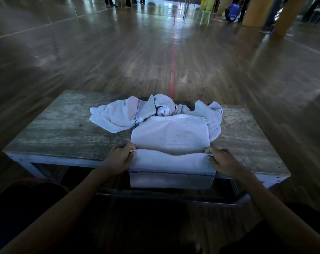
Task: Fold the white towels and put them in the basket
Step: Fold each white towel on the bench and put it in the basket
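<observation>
At the left of the bench [55, 129] a crumpled towel [117, 116] lies loose, its near corner just beside the flat towel [171, 133]. The left hand [121, 157] pinches the flat towel's left edge, fingers curled over the cloth where it bends at the near rim of the bench. The flat towel sits mid-bench, its far part spread smooth and its near part, with a dark stitched band, hanging over the rim toward the person. The right hand [222, 159] grips the right edge at the same bend, thumb on top. Behind it and to the right a second loose towel [213, 116] is heaped, touching the flat towel's far right corner. A dark shape shows between the two loose towels; whether it is the basket cannot be told.

The step looks like a fold across the middle. The hanging part's weight could drag the whole towel off the rim if either pinch slackens. If one hand leads the other, the edges will likely land askew. A pull toward the person may also catch the heaped towel at the far corner and tug it along, spoiling the smooth layer
</observation>
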`<state>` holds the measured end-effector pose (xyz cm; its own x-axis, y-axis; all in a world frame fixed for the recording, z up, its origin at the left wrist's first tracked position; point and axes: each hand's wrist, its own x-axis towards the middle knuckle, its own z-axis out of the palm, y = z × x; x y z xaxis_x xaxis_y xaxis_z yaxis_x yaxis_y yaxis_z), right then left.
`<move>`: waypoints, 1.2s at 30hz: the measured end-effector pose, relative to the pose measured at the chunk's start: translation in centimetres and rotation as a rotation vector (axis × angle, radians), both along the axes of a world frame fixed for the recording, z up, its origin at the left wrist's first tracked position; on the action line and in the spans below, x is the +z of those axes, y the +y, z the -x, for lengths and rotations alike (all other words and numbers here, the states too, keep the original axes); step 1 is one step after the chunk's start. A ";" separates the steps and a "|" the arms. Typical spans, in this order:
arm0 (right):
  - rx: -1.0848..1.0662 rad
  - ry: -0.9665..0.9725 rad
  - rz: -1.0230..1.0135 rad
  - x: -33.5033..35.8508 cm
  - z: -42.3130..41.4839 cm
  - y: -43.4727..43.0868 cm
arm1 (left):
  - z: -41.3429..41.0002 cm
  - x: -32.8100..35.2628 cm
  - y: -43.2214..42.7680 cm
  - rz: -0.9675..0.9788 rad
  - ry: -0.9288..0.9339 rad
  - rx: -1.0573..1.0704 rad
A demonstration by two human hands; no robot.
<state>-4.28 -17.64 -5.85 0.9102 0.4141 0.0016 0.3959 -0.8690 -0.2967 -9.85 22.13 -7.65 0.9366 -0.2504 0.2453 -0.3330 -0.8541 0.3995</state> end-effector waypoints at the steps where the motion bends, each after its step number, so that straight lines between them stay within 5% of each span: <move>1: 0.006 0.006 0.020 0.1 0.1 -0.3 | 0.2 -0.1 0.3 -0.029 -0.024 -0.016; 13: 0.122 0.013 -0.036 1.8 3.6 -2.7 | 3.8 1.0 0.4 -0.113 -0.132 -0.031; 22: 0.011 -0.081 -0.249 4.2 -1.4 0.2 | -1.6 2.4 -0.5 0.341 -0.055 0.233; 36: -0.276 -0.037 -0.237 3.1 -8.2 2.6 | -8.6 1.2 -0.6 0.362 0.047 0.366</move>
